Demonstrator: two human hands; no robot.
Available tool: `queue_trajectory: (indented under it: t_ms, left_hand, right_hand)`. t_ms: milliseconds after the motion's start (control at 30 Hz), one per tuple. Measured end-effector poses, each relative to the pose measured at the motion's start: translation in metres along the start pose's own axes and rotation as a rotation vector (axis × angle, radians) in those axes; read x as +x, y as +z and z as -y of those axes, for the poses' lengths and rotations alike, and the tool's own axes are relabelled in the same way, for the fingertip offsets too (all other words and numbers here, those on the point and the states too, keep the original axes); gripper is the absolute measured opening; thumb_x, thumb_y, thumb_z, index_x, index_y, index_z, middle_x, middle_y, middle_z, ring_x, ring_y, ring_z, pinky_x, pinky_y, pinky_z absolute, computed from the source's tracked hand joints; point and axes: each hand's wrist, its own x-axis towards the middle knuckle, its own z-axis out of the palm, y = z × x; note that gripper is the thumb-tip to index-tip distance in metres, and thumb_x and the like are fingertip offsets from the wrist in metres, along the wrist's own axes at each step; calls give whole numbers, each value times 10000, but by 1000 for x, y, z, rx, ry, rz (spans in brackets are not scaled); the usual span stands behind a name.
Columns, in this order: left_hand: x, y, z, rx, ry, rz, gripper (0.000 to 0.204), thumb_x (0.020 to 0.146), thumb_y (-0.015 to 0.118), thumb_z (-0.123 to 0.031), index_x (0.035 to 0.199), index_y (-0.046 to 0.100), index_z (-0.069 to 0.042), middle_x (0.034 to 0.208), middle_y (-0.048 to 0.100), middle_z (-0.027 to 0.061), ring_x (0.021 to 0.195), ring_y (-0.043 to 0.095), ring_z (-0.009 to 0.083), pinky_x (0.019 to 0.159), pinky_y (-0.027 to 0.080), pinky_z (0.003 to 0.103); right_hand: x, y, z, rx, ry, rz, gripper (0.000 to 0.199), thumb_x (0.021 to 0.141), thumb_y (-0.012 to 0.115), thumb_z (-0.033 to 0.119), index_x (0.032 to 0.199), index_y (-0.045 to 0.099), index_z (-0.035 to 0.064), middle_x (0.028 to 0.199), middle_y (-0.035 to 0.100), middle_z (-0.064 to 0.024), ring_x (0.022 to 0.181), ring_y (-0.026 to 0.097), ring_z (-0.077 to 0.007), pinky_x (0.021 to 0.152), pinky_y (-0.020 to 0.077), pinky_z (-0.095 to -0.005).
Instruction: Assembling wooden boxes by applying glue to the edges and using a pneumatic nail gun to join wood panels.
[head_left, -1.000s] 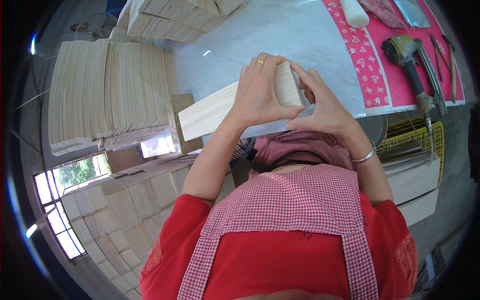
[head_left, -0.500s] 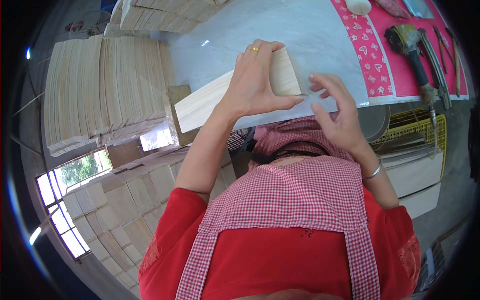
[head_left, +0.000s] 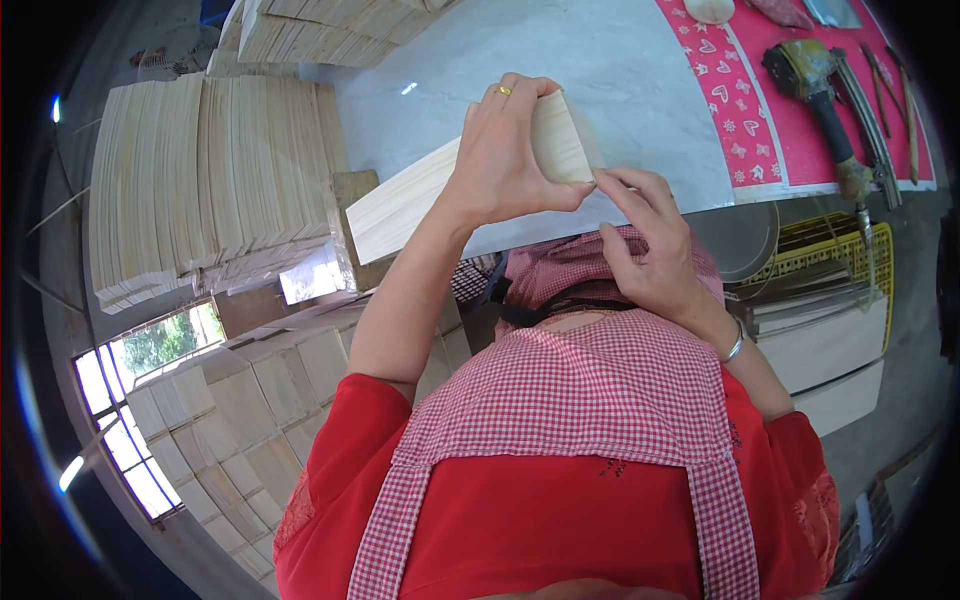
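Note:
My left hand (head_left: 497, 165) spans the right end of a pale wooden board (head_left: 398, 208), which lies slanted along the near edge of the table. Its fingers hook over the far edge and the thumb presses near the close right corner. At that same corner, the index fingertip of my right hand (head_left: 652, 235) meets the wood beside my left thumb. The right thumb stands apart from the fingers, and I see nothing held in that hand.
Stacked thin wooden boards (head_left: 215, 180) stand at the left, with another stack (head_left: 330, 30) farther back. An air nail gun (head_left: 820, 100) lies on a pink cloth (head_left: 755, 60) at the right. Below it is a yellow crate (head_left: 880, 260). Wooden blocks (head_left: 245, 400) are piled lower left.
My right hand has moved left and slightly down to the board's right corner, its fingertip now touching there. The left hand and board have shifted only slightly left.

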Motion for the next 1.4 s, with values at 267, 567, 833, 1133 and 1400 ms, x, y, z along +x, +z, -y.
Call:
queue_trajectory:
  t_ms: [267, 567, 833, 1133, 1400]
  left_hand:
    - [2, -5, -4, -17, 26, -44, 804, 494, 848, -325, 1164, 533, -12, 1088, 564, 170, 1022, 550, 363, 899, 442, 434]
    - [-4, -8, -9, -29, -54, 15, 830, 491, 840, -318, 1210, 531, -41, 1123, 551, 145, 1074, 521, 341, 913, 397, 424]
    - [-2, -4, -6, -21, -63, -16, 814, 499, 830, -324, 1200, 530, -37, 1143, 557, 151, 1091, 531, 350, 934, 402, 430]
    - [-13, 4, 4, -39, 2, -116, 794, 539, 810, -388, 1207, 541, -53, 1128, 560, 141, 1076, 536, 326, 912, 410, 419]
    - [-13, 10, 9, 3, 50, -147, 828, 560, 800, -476, 1227, 574, -42, 1170, 588, 136, 1111, 548, 301, 943, 408, 412]
  right_hand:
    - [10, -6, -4, -152, -148, -43, 433, 769, 665, -44, 1199, 636, 2, 1139, 610, -167, 1046, 585, -345, 908, 478, -401]
    - [177, -170, -101, -1165, 4, -188, 263, 845, 642, 159, 1055, 667, 3, 1072, 634, -191, 1009, 615, -372, 867, 515, -462]
    - [237, -224, -166, -1397, 246, 291, 312, 869, 619, 291, 910, 714, -3, 901, 706, -229, 841, 707, -368, 714, 570, -471]
    - [118, -229, -101, -1176, 145, -97, 545, 861, 719, 466, 1081, 631, -25, 1045, 654, -236, 950, 630, -392, 784, 486, -444]
    - [60, -231, -94, -1212, 330, 129, 616, 834, 744, 324, 1284, 536, -41, 1177, 624, -311, 1094, 612, -434, 919, 478, -473]
